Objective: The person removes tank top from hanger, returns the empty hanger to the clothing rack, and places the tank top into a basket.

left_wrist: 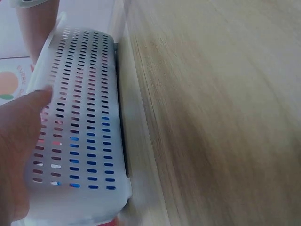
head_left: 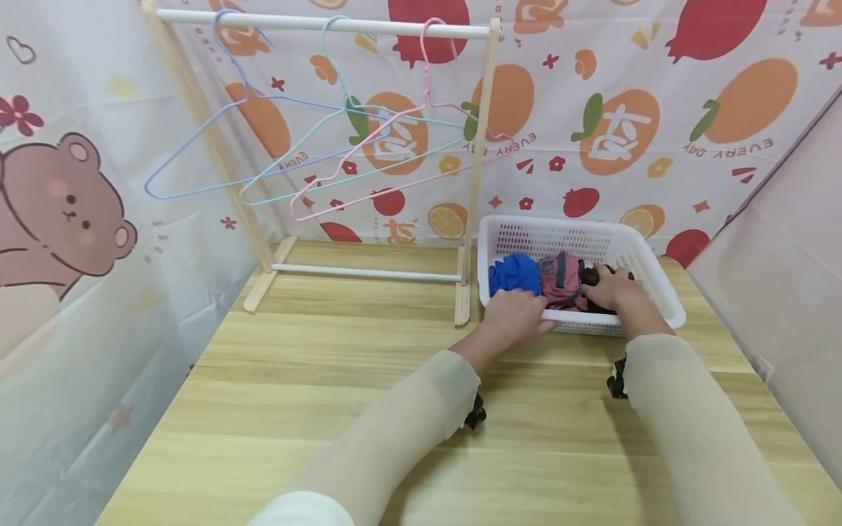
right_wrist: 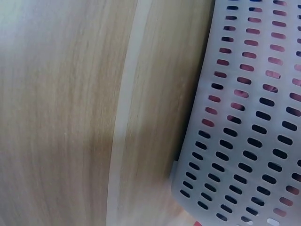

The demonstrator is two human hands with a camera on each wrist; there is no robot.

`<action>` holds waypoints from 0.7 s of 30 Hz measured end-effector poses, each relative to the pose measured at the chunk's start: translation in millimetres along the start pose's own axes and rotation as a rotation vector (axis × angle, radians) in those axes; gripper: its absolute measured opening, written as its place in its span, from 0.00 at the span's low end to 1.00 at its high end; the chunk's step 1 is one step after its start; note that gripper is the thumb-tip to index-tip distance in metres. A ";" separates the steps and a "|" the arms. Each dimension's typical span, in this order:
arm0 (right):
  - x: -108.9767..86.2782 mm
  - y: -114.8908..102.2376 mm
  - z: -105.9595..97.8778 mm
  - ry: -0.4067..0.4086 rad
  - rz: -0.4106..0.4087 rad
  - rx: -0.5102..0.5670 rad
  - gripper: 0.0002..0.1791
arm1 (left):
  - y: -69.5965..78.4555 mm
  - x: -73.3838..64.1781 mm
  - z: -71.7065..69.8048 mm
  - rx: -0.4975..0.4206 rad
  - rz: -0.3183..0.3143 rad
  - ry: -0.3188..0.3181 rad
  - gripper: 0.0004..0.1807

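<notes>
A white plastic basket [head_left: 647, 267] with slotted walls stands on the table's far right side. In it lie a bundled blue cloth [head_left: 515, 273], a pink cloth with dark grey bands [head_left: 561, 277] and a dark brown cloth [head_left: 600, 307], side by side. My left hand [head_left: 516, 315] grips the basket's near rim by the blue cloth, its thumb [left_wrist: 40, 101] against the outer wall. My right hand [head_left: 613, 287] reaches over the near rim and grasps the dark brown cloth; part of its fingers is hidden in the basket. The right wrist view shows only the basket wall and table.
Left of the basket stands a wooden rack [head_left: 476, 168] with a white top bar. From it hang a blue hanger [head_left: 191, 142], a mint green hanger [head_left: 296, 150] and a pink hanger [head_left: 368, 139]. Fruit-print fabric [head_left: 546, 190] covers the wall behind the wood-grain table [head_left: 316, 380].
</notes>
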State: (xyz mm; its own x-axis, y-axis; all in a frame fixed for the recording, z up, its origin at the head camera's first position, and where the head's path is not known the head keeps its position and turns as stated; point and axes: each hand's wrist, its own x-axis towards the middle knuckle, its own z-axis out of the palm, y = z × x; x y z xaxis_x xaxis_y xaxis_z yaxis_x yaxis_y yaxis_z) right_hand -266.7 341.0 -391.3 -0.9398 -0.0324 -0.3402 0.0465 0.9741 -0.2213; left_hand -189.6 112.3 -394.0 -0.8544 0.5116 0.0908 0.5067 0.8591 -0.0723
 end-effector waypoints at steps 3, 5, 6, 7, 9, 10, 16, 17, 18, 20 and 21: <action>0.0 1.4 0.3 0.005 -0.007 0.001 0.46 | -4.4 -3.5 0.1 -0.079 0.046 0.052 0.29; -0.6 2.3 -0.7 0.013 -0.007 0.003 0.47 | -8.9 -5.5 0.1 -0.159 0.095 0.111 0.26; -1.2 3.0 -1.6 0.019 -0.007 0.004 0.47 | -11.8 -6.4 0.3 -0.194 0.124 0.149 0.25; -1.7 2.4 -1.7 0.025 -0.007 0.007 0.47 | -15.4 -8.5 0.1 -0.224 0.147 0.181 0.24; -2.4 1.8 -2.1 0.038 -0.009 0.012 0.47 | -24.0 -12.0 1.3 -0.256 0.191 0.241 0.22; -3.0 1.1 -2.5 0.050 -0.012 0.010 0.46 | -28.8 -13.7 2.0 -0.259 0.211 0.267 0.21; -4.3 -2.6 -5.1 0.179 -0.058 -0.056 0.43 | -56.6 -24.1 6.4 -0.224 0.293 0.342 0.19; -4.1 -2.4 -5.4 0.197 -0.069 -0.062 0.42 | -60.1 -26.4 6.6 -0.225 0.298 0.340 0.19; -3.9 -2.6 -5.8 0.210 -0.076 -0.065 0.41 | -63.3 -28.4 7.2 -0.227 0.304 0.340 0.19; -3.3 -2.4 -6.0 0.228 -0.087 -0.062 0.40 | -68.6 -33.1 8.6 -0.230 0.308 0.335 0.20; -2.4 -2.4 -5.7 0.237 -0.093 -0.050 0.39 | -70.9 -35.5 9.5 -0.228 0.305 0.331 0.21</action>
State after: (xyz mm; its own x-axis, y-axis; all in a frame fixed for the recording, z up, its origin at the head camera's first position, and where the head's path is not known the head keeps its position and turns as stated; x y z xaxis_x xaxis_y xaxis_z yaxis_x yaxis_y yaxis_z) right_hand -266.5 340.1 -384.7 -0.9926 -0.0751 -0.0954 -0.0555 0.9794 -0.1940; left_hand -196.2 33.1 -401.5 -0.5998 0.6859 0.4120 0.7716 0.6321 0.0712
